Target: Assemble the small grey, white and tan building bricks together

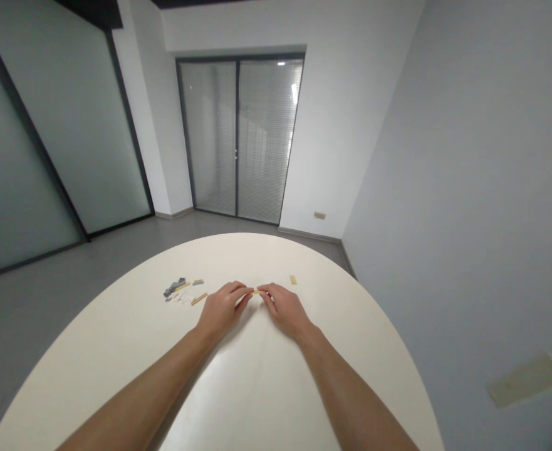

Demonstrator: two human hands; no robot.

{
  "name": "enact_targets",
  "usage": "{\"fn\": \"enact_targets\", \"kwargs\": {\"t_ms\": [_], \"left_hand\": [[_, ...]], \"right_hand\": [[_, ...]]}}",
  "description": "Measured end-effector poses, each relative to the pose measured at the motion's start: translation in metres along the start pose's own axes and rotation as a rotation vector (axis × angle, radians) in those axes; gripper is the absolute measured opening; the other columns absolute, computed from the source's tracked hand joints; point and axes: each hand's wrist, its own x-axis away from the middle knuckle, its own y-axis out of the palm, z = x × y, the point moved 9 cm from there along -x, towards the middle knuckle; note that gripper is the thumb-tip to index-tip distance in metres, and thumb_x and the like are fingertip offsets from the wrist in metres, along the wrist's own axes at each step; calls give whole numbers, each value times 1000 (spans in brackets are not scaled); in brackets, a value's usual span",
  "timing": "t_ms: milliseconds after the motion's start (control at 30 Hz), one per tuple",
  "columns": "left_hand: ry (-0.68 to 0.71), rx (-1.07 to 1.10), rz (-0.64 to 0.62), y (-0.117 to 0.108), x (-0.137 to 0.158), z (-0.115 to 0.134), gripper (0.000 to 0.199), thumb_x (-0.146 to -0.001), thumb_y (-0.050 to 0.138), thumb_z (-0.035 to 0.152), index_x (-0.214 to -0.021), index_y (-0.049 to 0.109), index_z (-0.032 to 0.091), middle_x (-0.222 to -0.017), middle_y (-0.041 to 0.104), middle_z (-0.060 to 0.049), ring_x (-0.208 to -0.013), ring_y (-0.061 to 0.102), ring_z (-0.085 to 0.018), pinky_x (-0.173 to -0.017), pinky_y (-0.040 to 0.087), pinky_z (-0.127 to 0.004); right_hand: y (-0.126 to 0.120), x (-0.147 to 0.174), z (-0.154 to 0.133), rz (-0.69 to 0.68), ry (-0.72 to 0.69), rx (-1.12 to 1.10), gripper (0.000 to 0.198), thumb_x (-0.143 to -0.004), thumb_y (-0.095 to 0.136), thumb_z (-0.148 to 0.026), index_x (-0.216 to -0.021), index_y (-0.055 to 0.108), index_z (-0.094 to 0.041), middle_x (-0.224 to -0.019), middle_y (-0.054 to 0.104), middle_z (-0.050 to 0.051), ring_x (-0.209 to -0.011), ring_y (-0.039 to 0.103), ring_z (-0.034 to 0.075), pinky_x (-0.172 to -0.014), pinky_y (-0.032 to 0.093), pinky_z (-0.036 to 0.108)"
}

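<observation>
We look down on two bare hands meeting at a small tan piece point(256, 292), which we take as our landmark. The left hand point(223, 307) has its thumb and forefinger pinched at the piece's left end; the right hand point(282, 308) does the same at its right end, so the fingertips nearly meet with the piece bridging the narrow gap. Neither hand is nearer: the piece lies directly between them, and what shows of its long axis seems to run from side to side, from one hand to the other. The fingertips cover its ends, so we cannot tell its full shape, nor whether it is one part or two. Just past the left hand, to the left of the piece, a tan strip point(199, 299) lies slanted, its far end towards the knuckles. Farther left of the piece we find scattered white bits point(182, 299), a heap of grey pieces point(172, 288) and, a little apart from that heap, a grey and tan part point(198, 282). To the right of the piece and slightly beyond it, a flat tan block point(293, 280) lies alone. Beneath the piece and all around it spreads a round white table point(374, 357).
</observation>
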Motion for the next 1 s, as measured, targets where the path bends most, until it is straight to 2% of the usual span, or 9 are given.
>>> {"fn": "enact_targets", "kwargs": {"t_ms": [533, 1000], "left_hand": [[0, 13, -12, 4, 0, -2, 22, -98, 49, 29, -104, 71, 25, -101, 73, -4, -92, 68, -19, -76, 56, -30], [-2, 29, 27, -2, -1, 0, 23, -97, 49, 29, -100, 71, 24, -98, 74, -5, -89, 69, -19, -76, 57, -30]], "right_hand": [[-1, 0, 0, 27, -20, 35, 25, -103, 44, -32, -114, 63, -21, -107, 71, 6, -101, 64, 18, -91, 48, 31], [-4, -1, -3, 45, -32, 47, 20, -101, 48, -32, -109, 64, -22, -105, 71, 6, -101, 64, 19, -89, 49, 33]]}}
